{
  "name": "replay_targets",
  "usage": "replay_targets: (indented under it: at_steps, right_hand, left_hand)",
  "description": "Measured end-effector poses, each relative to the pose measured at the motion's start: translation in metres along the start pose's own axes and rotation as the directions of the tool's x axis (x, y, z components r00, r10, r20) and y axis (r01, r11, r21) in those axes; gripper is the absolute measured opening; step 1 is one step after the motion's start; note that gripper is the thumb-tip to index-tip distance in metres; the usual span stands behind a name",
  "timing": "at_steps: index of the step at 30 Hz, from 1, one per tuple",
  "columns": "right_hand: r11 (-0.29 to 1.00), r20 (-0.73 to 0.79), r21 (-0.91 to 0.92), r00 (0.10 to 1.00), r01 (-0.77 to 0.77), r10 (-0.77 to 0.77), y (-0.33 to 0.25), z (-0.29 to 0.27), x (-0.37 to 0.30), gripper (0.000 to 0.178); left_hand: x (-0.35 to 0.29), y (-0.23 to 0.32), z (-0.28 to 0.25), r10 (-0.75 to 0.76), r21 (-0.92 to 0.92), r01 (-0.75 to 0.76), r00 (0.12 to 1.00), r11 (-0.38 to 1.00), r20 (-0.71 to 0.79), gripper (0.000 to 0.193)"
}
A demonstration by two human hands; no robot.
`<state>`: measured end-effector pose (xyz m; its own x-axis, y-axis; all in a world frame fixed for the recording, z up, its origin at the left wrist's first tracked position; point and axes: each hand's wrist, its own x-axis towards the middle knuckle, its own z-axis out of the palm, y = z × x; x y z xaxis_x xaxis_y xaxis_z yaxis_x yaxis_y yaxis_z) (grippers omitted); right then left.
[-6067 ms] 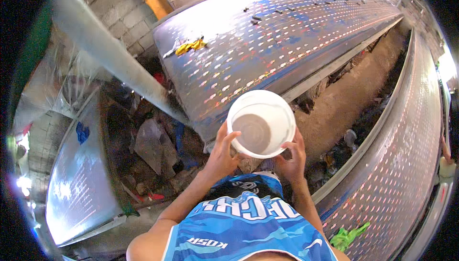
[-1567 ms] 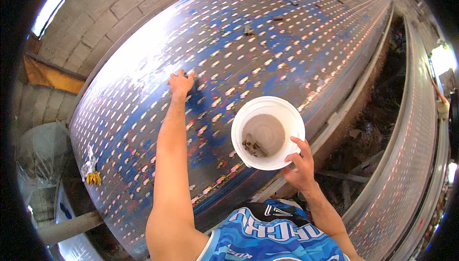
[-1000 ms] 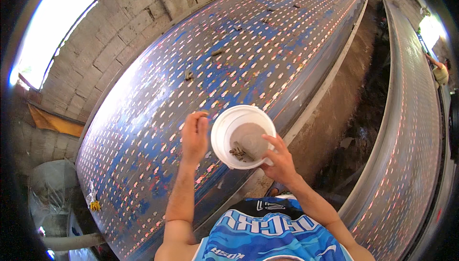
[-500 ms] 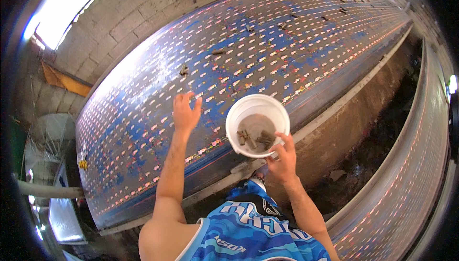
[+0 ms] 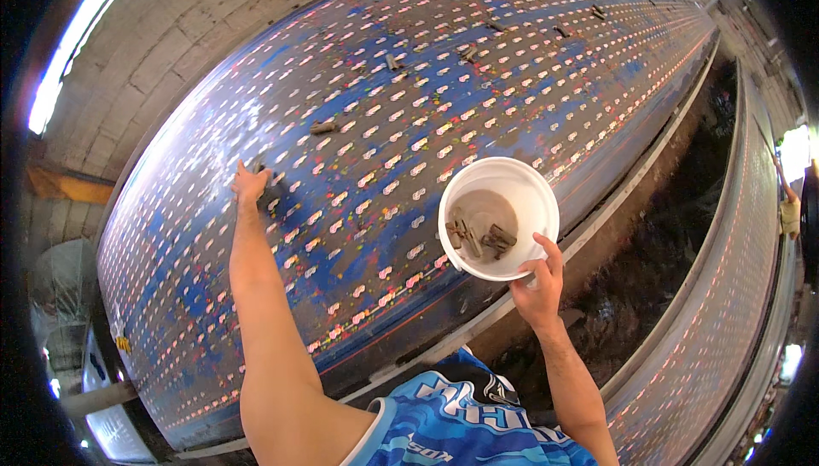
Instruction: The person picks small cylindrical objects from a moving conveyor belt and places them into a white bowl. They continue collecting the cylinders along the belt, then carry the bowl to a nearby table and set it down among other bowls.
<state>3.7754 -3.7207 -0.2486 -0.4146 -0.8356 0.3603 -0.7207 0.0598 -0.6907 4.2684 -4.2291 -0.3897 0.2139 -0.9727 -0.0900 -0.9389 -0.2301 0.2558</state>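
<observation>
My left hand (image 5: 250, 183) is stretched far out over the long dark printed sheet (image 5: 341, 235), which bears rows of small white-and-pink motifs and blue patches. Its thumb and forefinger are apart beside a small clump of grey-brown, stick-like pieces (image 5: 259, 166), partly hidden by the hand. In my right hand (image 5: 539, 287) is the rim of a white plastic bucket (image 5: 540, 201), tilted so that its inside shows. Several similar short grey-brown pieces (image 5: 499, 240) lie at the bottom of the bucket.
More grey-brown pieces (image 5: 324, 127) lie scattered along the sheet toward the far right. A second long printed surface (image 5: 682, 338) runs along the right, across a dark gap (image 5: 631, 295). A block wall (image 5: 196, 31) stands behind. A yellow item (image 5: 124, 345) sits at the sheet's left edge.
My left hand has reached farther out and left, to the clump on the sheet. The bucket in my right hand has shifted slightly right in view, and the view itself has moved.
</observation>
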Motion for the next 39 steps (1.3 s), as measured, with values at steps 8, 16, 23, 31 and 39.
replay_targets:
  at_steps: [8, 16, 23, 31, 39]
  right_hand:
    - [0.993, -0.019, -0.102, 0.998, 0.061, -0.063, 0.021, 0.014, 0.06, 0.035]
    - [0.992, 0.013, -0.114, 0.998, 0.062, -0.061, 0.03, 0.029, 0.093, 0.037]
    - [0.995, 0.062, -0.091, 0.997, 0.05, -0.044, 0.038, 0.015, 0.091, 0.036]
    - [0.983, 0.064, -0.185, 0.998, -0.009, 0.021, 0.057, -0.049, 0.081, 0.037]
    - [0.987, 0.014, -0.158, 1.0, -0.018, 0.02, 0.115, -0.099, 0.075, 0.036]
  left_hand:
    - [-0.071, 0.194, 0.036, 0.206, -0.089, -0.199, 0.975, 0.976, 0.079, 0.104]
    - [-0.041, 0.27, 0.096, 0.426, -0.033, -0.437, 0.888, 0.899, -0.174, 0.037]
    - [-0.026, 0.393, 0.122, 0.521, 0.011, -0.525, 0.841, 0.851, -0.148, 0.074]
    - [-0.017, 0.477, 0.122, 0.489, 0.044, -0.49, 0.872, 0.871, 0.019, 0.073]
    - [-0.023, 0.475, 0.155, 0.478, 0.082, -0.471, 0.869, 0.878, -0.127, 0.056]
